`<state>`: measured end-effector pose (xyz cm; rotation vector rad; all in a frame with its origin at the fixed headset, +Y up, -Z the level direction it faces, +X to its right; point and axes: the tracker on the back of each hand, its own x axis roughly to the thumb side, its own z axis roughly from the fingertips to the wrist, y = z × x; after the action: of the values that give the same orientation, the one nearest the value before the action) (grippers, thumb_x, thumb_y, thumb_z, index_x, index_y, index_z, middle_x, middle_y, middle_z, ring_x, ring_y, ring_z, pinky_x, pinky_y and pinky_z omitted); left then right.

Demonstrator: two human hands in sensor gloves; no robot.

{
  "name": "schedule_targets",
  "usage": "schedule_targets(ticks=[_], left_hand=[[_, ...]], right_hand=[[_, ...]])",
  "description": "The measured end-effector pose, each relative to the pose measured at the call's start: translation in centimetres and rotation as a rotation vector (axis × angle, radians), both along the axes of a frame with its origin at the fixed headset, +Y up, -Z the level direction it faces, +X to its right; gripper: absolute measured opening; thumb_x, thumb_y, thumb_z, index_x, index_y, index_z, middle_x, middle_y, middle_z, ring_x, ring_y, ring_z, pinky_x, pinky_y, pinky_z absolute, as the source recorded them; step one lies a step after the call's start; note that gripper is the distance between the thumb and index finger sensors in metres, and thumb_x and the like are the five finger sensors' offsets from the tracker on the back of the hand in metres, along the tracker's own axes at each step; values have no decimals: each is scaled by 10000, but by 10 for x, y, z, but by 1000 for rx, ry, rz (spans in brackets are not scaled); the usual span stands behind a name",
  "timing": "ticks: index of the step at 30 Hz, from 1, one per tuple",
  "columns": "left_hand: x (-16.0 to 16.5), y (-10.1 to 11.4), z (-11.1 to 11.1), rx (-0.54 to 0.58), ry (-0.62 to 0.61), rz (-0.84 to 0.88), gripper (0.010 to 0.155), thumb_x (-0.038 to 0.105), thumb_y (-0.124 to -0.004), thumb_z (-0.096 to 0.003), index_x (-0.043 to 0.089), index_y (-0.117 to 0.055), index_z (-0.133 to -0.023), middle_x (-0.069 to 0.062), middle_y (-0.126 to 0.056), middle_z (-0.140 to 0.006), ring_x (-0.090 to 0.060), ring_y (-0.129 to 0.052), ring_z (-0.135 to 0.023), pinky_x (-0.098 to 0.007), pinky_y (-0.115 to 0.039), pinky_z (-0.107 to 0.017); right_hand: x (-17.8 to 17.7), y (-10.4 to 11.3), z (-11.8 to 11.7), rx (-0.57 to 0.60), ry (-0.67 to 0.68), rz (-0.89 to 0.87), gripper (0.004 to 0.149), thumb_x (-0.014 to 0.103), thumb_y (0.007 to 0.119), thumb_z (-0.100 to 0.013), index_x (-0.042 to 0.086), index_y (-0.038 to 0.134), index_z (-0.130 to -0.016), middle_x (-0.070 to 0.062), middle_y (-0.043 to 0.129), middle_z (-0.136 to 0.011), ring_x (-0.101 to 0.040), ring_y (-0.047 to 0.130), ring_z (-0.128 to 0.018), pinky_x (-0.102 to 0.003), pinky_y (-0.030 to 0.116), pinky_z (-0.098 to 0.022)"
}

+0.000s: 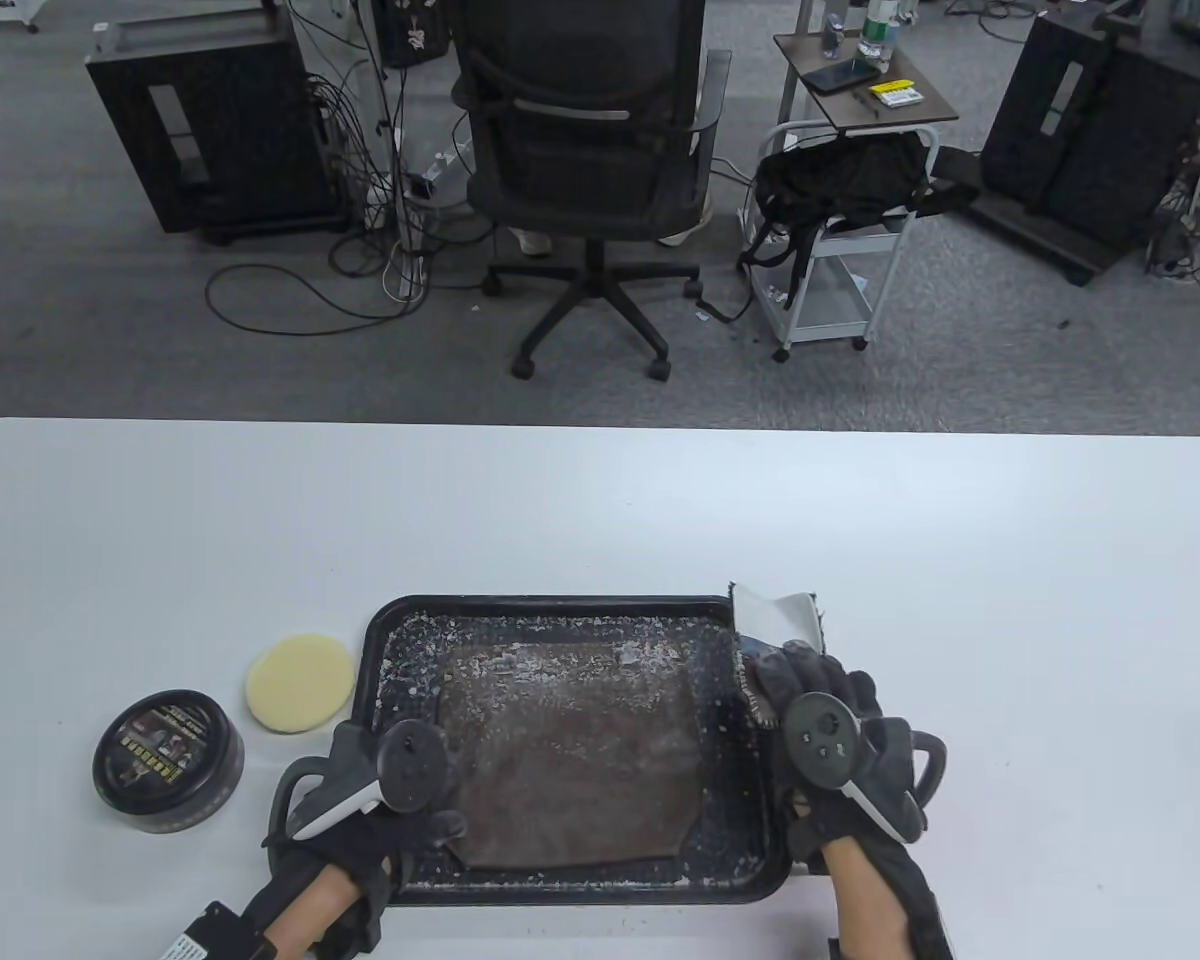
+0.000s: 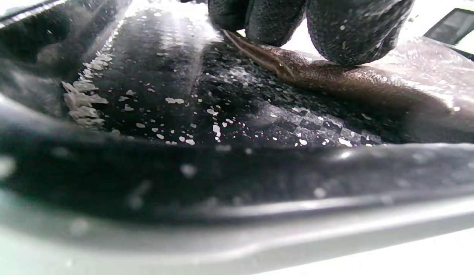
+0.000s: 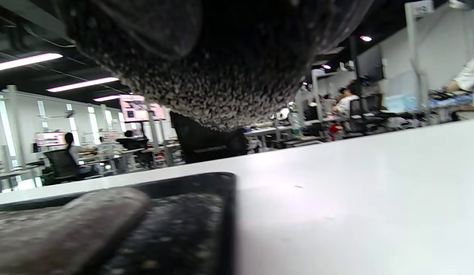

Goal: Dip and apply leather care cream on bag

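Both gloved hands are reaching in from the near edge of the white table (image 1: 1010,600), and I am watching them at the black rectangular tray (image 1: 560,607) speckled with white flakes. My left hand (image 1: 380,800) is resting at the tray's near left corner; in the left wrist view its black fingertips (image 2: 351,34) are pressing on the edge of the flat brown leather piece (image 1: 575,760) that is lying inside the tray. Whether the thumb is pinching underneath, I cannot tell. My right hand (image 1: 840,740) is sitting over the tray's right rim, with fingers curled round a folded piece with a white underside (image 1: 780,618) that is sticking out past the far right corner; it seems to be gripping it, but the right wrist view is too blurred and dark to confirm.

Left of the tray, a round pale yellow foam applicator pad (image 1: 300,683) is lying flat on the table. Just beside it, nearer to me, the round black tin of leather care cream (image 1: 167,762) is standing with its lid on. Neither hand is touching them.
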<state>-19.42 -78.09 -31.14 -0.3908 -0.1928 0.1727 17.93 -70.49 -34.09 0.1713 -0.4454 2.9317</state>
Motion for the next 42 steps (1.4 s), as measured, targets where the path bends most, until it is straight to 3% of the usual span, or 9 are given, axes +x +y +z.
schedule_targets(ticks=[10,14,20,26,29,42], left_hand=[[-5,-3,-3,-51,-13,45,649,539,-778,-399,332,-622,-994,86,-477,-1130,-232,-394,-1122,-633,-228,-780],[-5,-3,-2,-62,-5,60,647,534,-779,-400,333,-617,-994,89,-467,-1131,-222,-384,-1123,-628,-228,-781],[-7,-3,-3,-80,-22,57,646,545,-767,-404,354,-591,-995,103,-442,-1131,-225,-385,-1120,-626,-248,-779],[-6,-3,-2,-86,-17,53,642,536,-767,-407,351,-578,-993,96,-418,-1130,-230,-371,-1117,-625,-246,-777],[-1,-4,2,-73,-19,4,641,532,-754,-412,349,-560,-996,90,-399,-1132,-237,-360,-1118,-624,-244,-778],[7,-3,7,-24,-33,-66,646,528,-729,-417,331,-543,-1004,72,-392,-1137,-251,-352,-1117,-626,-243,-778]], right_hand=[[-137,18,7,18,233,30,528,256,738,-437,310,768,-962,-58,783,-1027,-357,810,-911,-531,609,-693],[-194,12,0,-2,276,69,528,252,738,-438,305,767,-963,-55,772,-1034,-359,800,-917,-527,602,-698],[-247,-13,-15,-65,286,171,534,257,739,-435,306,758,-967,-62,787,-1022,-354,828,-899,-519,626,-689],[-260,-37,-23,-154,344,233,544,262,731,-444,342,723,-981,-20,745,-1052,-333,761,-946,-511,571,-716],[-258,-45,-26,-226,399,164,551,250,732,-446,350,705,-987,14,680,-1083,-317,649,-995,-526,502,-725],[-252,-50,-30,-286,362,168,539,246,736,-440,330,736,-972,5,697,-1068,-297,660,-987,-514,495,-723]])
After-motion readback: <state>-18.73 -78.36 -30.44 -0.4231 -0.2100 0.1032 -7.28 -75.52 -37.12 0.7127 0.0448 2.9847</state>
